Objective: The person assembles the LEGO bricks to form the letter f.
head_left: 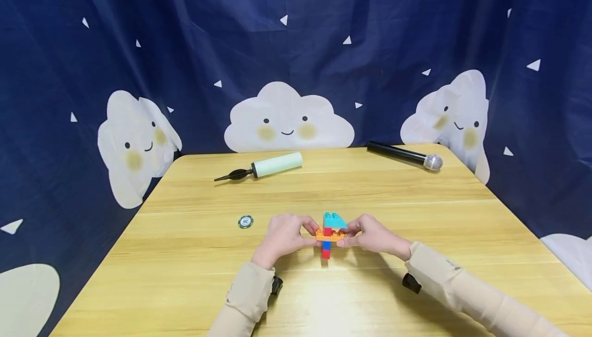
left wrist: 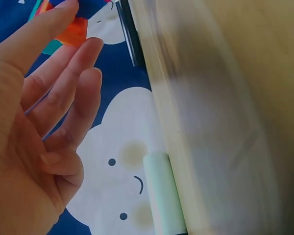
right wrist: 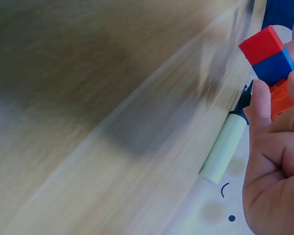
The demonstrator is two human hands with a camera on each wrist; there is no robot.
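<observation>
Both hands hold one toy brick build over the table in the head view. Its long orange brick [head_left: 326, 237] runs crosswise. A teal brick [head_left: 334, 222] with studs and a sloped side sits above, with some red between. Below hang a blue brick [head_left: 326, 245] and a red brick [head_left: 326, 255], stacked. My left hand [head_left: 285, 234] pinches the left end of the orange brick between thumb and fingers. At the opposite end, my right hand [head_left: 374, 235] grips the build the same way. The right wrist view shows the red brick [right wrist: 262, 45] and blue brick [right wrist: 274, 67] from underneath.
A poker chip [head_left: 245, 222] lies left of the hands. Farther back is a pale green hand pump [head_left: 277, 165] with a black nozzle. A black microphone [head_left: 402, 154] lies at the back right. The wooden table [head_left: 185, 255] meets a dark blue curtain [head_left: 287, 54].
</observation>
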